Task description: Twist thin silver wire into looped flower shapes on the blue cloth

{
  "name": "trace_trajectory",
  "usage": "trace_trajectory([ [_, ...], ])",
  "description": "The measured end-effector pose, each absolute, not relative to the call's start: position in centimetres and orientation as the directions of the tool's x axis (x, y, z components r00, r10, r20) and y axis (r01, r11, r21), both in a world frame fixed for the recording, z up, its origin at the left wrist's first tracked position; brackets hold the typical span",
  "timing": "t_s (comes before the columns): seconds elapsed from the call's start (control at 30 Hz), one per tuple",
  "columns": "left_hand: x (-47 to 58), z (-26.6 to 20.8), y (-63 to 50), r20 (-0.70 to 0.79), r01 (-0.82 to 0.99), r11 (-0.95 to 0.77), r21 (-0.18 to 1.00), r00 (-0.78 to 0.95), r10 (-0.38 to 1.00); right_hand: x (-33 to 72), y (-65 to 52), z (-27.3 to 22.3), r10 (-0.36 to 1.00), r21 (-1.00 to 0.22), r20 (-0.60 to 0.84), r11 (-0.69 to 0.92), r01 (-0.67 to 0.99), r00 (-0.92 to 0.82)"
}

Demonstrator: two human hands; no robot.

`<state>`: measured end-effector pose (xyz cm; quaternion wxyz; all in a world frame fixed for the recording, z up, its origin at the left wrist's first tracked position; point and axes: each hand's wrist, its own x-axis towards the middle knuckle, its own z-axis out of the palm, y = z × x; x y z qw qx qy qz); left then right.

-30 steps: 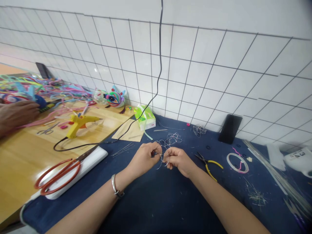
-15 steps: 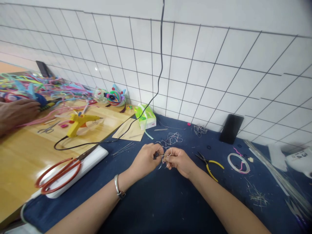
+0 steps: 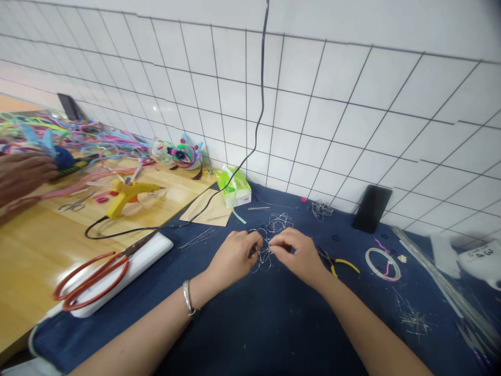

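Between my two hands is a looped piece of thin silvery wire [image 3: 264,257], bent into several rings. My left hand [image 3: 234,254] pinches its left side, thumb and finger closed on a loop. My right hand [image 3: 299,254] has thumb and forefinger closed at the wire's right side; the fingertips partly hide what they grip. Just behind the hands lies a tangle of similar wire loops [image 3: 278,223]. Pliers with yellow handles [image 3: 340,263] rest to the right of my right hand, their jaws partly behind it.
Left of my arm, large red-handled scissors [image 3: 96,282] lie on a white power strip [image 3: 156,248]. A yellow glue gun [image 3: 127,196] sits on the wooden table, near another person's hand [image 3: 25,175]. Rightward are a phone [image 3: 371,208], a white ring spool [image 3: 382,263] and wire scraps [image 3: 415,318].
My right hand has turned more palm-down and shifted slightly right, exposing more of the wire loops. My left hand stays nearly still. The other person's hand has moved a little left.
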<state>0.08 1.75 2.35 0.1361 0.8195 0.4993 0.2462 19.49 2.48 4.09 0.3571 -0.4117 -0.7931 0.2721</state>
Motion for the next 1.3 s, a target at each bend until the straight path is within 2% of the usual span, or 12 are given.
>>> trace_trajectory([
  [0.07,0.3,2.4,1.6,0.268,0.736,-0.46,0.497,0.374,0.888,19.1,2.0,3.7,0.787,-0.589,0.353,0.607,0.534,-0.505],
  [0.17,0.4,2.5,1.4,0.276,0.684,-0.452,0.573,0.359,0.892,18.7,1.7,2.6,0.783,-0.405,0.302,0.621,0.671,-0.543],
  [0.23,0.4,2.6,1.4,0.272,0.634,-0.447,0.631,0.358,0.893,18.6,1.7,2.2,0.799,-0.346,0.268,0.601,0.721,-0.538],
  [0.33,0.1,2.6,1.5,0.215,0.513,-0.397,0.761,0.378,0.9,18.7,1.7,2.3,0.804,-0.337,0.264,0.595,0.73,-0.533],
  [0.43,-0.3,2.8,1.7,0.147,0.379,-0.321,0.868,0.422,0.895,18.7,1.9,2.5,0.819,-0.408,0.292,0.573,0.71,-0.493],
  [0.53,-0.7,3.0,1.9,0.147,0.349,-0.31,0.884,0.421,0.895,18.6,2.1,2.4,0.858,-0.532,0.279,0.512,0.674,-0.431],
  [0.77,-0.6,3.0,2.1,0.245,0.499,-0.438,0.748,0.405,0.881,18.5,2.4,1.6,0.878,-0.668,0.368,0.479,0.57,-0.306],
  [0.97,-0.5,3.0,2.1,0.281,0.555,-0.473,0.684,0.397,0.874,18.2,2.2,1.6,0.907,-0.766,0.367,0.42,0.486,-0.206],
  [1.07,-0.6,3.1,2.1,0.292,0.56,-0.483,0.674,0.398,0.87,18.2,2.2,1.4,0.922,-0.816,0.346,0.386,0.429,-0.172],
  [1.3,-0.9,3.4,2.3,0.297,0.573,-0.471,0.67,0.375,0.878,18.5,2.8,0.7,0.948,-0.953,0.199,0.246,0.178,-0.247],
])
